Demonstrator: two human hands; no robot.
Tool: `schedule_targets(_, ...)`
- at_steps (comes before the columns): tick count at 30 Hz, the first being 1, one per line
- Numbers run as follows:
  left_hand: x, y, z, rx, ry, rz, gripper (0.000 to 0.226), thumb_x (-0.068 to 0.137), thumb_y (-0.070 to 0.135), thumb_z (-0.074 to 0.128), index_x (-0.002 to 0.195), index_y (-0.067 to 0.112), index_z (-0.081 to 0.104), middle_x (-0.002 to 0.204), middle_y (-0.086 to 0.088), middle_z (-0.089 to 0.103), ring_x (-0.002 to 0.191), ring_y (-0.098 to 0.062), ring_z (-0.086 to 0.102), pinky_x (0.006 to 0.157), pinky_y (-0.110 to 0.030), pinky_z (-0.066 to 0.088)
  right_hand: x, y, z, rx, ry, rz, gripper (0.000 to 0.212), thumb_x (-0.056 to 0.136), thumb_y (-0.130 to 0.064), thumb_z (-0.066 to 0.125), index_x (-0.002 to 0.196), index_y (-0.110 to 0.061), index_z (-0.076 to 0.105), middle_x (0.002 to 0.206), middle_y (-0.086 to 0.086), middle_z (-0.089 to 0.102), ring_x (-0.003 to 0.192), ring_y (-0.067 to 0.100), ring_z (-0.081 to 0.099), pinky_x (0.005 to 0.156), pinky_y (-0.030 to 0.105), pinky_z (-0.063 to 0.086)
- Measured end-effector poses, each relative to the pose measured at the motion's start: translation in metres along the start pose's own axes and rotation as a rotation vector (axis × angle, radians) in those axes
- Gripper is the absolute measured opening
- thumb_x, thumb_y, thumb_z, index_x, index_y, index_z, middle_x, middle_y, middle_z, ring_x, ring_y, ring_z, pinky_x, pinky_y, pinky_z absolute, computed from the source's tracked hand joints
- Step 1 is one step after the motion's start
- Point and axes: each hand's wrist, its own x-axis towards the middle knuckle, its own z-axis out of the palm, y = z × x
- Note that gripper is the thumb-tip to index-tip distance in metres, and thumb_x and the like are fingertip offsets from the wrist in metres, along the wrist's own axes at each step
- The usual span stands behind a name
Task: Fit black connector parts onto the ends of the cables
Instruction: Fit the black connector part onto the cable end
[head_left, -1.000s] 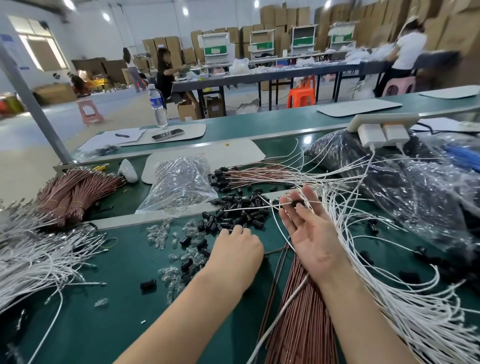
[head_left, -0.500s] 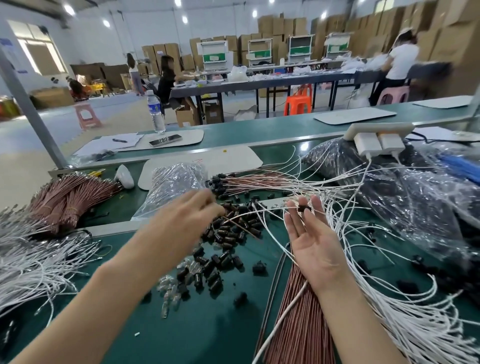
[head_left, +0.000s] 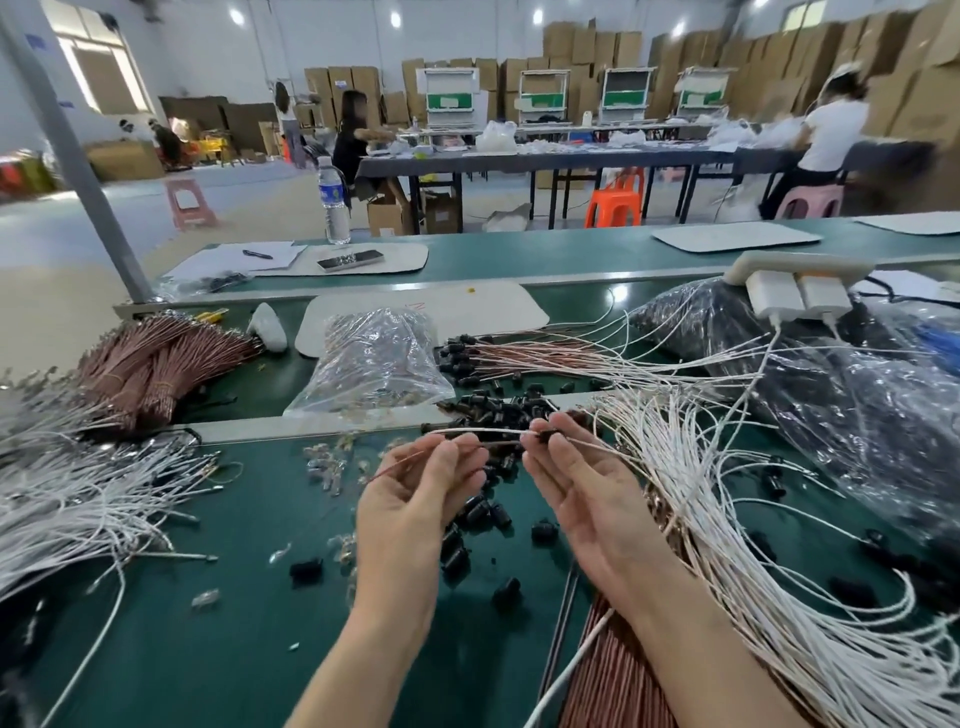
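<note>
My left hand (head_left: 415, 499) pinches a brown cable (head_left: 501, 443), right hand (head_left: 582, 488) pinches a black connector part (head_left: 545, 435); I reckon the limp end could buckle and miss.

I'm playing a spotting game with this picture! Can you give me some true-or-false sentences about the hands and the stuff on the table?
The left hand and right hand hold cables between them. True.
The water bottle lies on its side. False: it stands upright.
Loose black connector parts lie on the green table. True.
The right hand is empty. False: it pinches a black connector part.
</note>
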Motion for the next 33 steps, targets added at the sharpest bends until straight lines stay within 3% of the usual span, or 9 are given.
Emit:
schedule_targets(6,-0.005,-0.008,-0.005,0.052,0.009,0.067,0.019,0.083,0.024,0.072,0.098,0.011,0.071,0.101,-0.013,0.078,0.096,-0.028,0.075,0.076,-0.025,0.060,-0.001,0.009,0.008,-0.103,-0.003,-0.023,0.021,0.080,-0.011,0.066,0.092,-0.012,0.082,0.103,0.013,0.076,0.092,0.020,0.075,0.083,0.026,0.060)
schedule_targets(10,-0.004,-0.009,-0.009,0.107,0.023,0.134,0.004,0.086,0.024,0.071,0.089,0.024,0.074,0.099,-0.010,0.078,0.093,-0.027,0.076,0.076,-0.027,0.061,0.000,0.009,0.007,-0.084,0.023,-0.014,0.020,0.081,-0.012,0.065,0.092,-0.012,0.082,0.102,0.013,0.076,0.093,0.020,0.075,0.081,0.025,0.059)
schedule_targets(17,-0.005,-0.012,-0.010,0.184,0.043,0.187,0.007,0.088,0.022,0.070,0.093,0.018,0.070,0.095,-0.008,0.078,0.086,-0.027,0.076,0.071,-0.025,0.060,-0.001,0.004,0.001,-0.034,0.049,0.017,0.020,0.081,-0.014,0.068,0.095,-0.012,0.082,0.098,0.012,0.077,0.090,0.019,0.075,0.079,0.025,0.060)
schedule_targets(22,-0.005,-0.010,-0.012,0.214,0.035,0.212,0.004,0.087,0.024,0.070,0.088,0.028,0.072,0.092,-0.006,0.078,0.082,-0.025,0.076,0.070,-0.026,0.060,-0.002,0.003,0.002,-0.003,0.049,0.030,0.020,0.081,-0.011,0.067,0.095,-0.011,0.082,0.100,0.013,0.076,0.093,0.021,0.075,0.080,0.026,0.060)
schedule_targets(30,-0.004,-0.014,-0.010,0.191,0.004,0.160,0.014,0.090,0.019,0.068,0.099,0.009,0.066,0.099,-0.007,0.078,0.083,-0.027,0.076,0.068,-0.025,0.060,-0.003,0.008,0.006,-0.042,-0.002,0.033,0.020,0.078,-0.010,0.069,0.093,-0.014,0.082,0.101,0.014,0.077,0.095,0.023,0.075,0.081,0.027,0.060)
schedule_targets(33,-0.003,-0.012,-0.012,0.105,0.029,0.097,0.019,0.087,0.023,0.068,0.099,0.009,0.066,0.100,-0.009,0.078,0.082,-0.025,0.076,0.068,-0.026,0.060,-0.002,0.009,0.006,-0.070,-0.011,0.028,0.023,0.077,-0.008,0.070,0.095,-0.016,0.082,0.106,0.014,0.076,0.097,0.025,0.075,0.081,0.028,0.061)
